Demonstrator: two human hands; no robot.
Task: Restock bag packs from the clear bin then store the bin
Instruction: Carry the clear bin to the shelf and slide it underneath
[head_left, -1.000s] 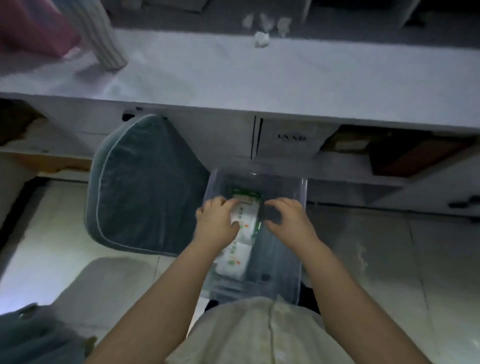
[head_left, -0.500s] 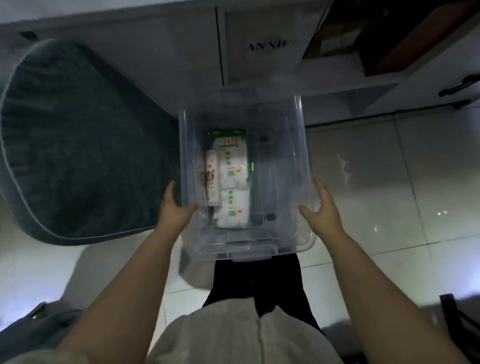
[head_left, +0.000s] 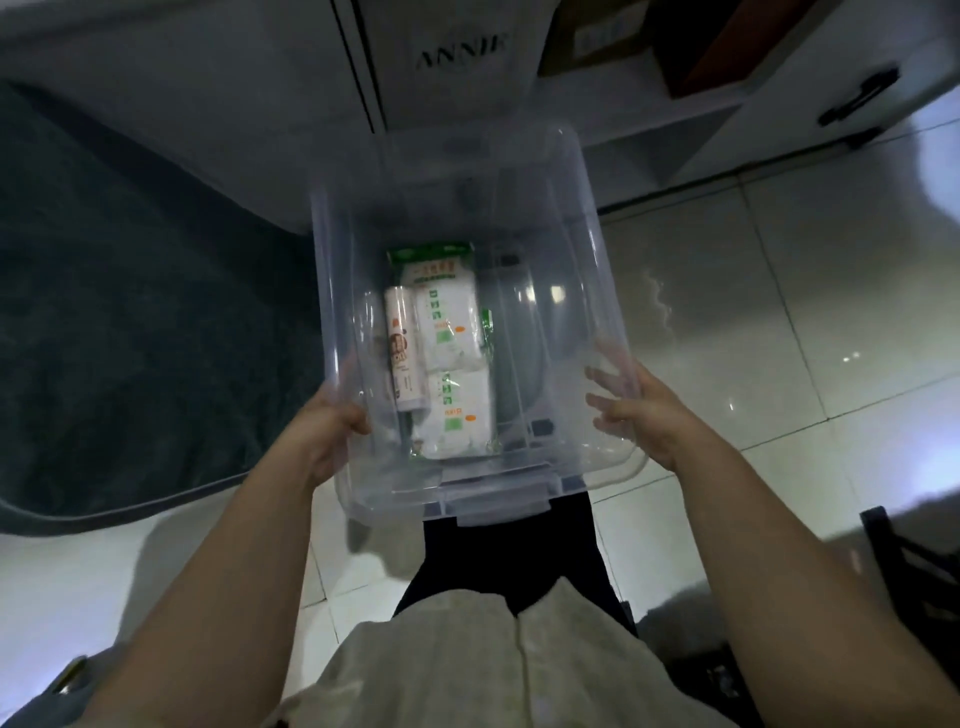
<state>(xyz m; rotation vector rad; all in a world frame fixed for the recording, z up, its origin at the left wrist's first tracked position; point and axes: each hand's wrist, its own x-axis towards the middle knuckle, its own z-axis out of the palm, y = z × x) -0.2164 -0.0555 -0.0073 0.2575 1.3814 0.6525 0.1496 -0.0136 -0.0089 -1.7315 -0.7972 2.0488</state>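
Clear bin (head_left: 582, 291) between left hand (head_left: 324, 434) and right hand (head_left: 644, 415), fingers clamped on opposite long walls; long axis toward cabinet (head_left: 291, 104); bag packs (head_left: 449, 353) inside.

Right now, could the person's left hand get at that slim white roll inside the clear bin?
Probably yes, but not at once: the left hand is gripping the clear bin from outside. The bin has no lid, and the white roll lies near that wall.
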